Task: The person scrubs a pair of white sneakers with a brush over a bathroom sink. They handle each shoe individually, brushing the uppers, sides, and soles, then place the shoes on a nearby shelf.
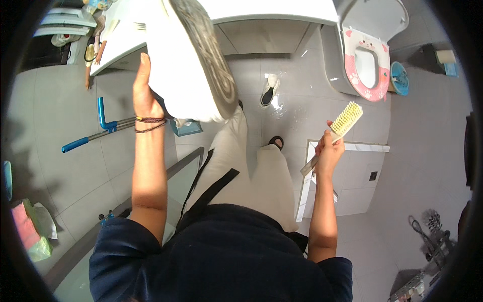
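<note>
My left hand (145, 90) holds up a white shoe (177, 68) close to the camera, its greyish patterned sole turned to the right. The shoe hides most of my left fingers. In my right hand (329, 153) is a scrubbing brush (346, 120) with a pale handle, its yellowish bristles facing up and to the left. Another white shoe (269, 90) with a dark insole lies on the wet tiled floor, beyond my feet and between the two hands.
A white counter (271, 10) runs across the top. To the right stand a toilet with a pink and white seat cover (360, 85) and a blue bin (399, 78). A blue-handled tool (75, 144) and a dustpan (186, 128) are at the left, with a glass panel nearer me.
</note>
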{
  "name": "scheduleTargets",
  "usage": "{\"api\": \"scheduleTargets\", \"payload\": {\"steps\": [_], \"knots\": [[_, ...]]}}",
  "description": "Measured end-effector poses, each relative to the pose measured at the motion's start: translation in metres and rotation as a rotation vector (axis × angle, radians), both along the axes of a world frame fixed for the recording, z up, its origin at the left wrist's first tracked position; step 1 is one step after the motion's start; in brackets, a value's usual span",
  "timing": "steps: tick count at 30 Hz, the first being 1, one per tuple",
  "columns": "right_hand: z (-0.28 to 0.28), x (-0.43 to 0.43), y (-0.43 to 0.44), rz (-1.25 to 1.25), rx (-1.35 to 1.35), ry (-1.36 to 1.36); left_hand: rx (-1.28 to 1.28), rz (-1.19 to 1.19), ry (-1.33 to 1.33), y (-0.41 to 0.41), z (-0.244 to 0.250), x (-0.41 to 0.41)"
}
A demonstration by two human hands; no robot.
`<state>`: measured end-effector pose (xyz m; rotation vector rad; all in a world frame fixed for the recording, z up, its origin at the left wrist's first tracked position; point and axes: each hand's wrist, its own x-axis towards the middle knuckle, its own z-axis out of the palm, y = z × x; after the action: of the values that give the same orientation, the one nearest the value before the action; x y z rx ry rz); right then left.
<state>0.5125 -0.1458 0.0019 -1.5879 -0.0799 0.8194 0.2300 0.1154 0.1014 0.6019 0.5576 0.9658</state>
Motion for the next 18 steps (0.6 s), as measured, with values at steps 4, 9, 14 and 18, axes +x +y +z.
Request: {"api": "scheduleTargets", "payload": {"steps": [4,9,14,18], "knots": [[0.025,-0.016,0.056,-0.007,-0.004,-0.042,0.177,-0.018,0.043,0.062,0.031,-0.053],[0.051,-0.043,0.132,0.087,0.015,-0.064,0.321,0.043,0.431,0.126,0.081,-0.070],[0.074,-0.081,0.208,0.186,0.019,-0.171,0.451,-0.080,0.745,0.197,0.098,-0.082],[0.101,-0.112,0.258,0.255,0.064,-0.199,0.553,-0.284,0.956,0.248,0.097,-0.094]]}}
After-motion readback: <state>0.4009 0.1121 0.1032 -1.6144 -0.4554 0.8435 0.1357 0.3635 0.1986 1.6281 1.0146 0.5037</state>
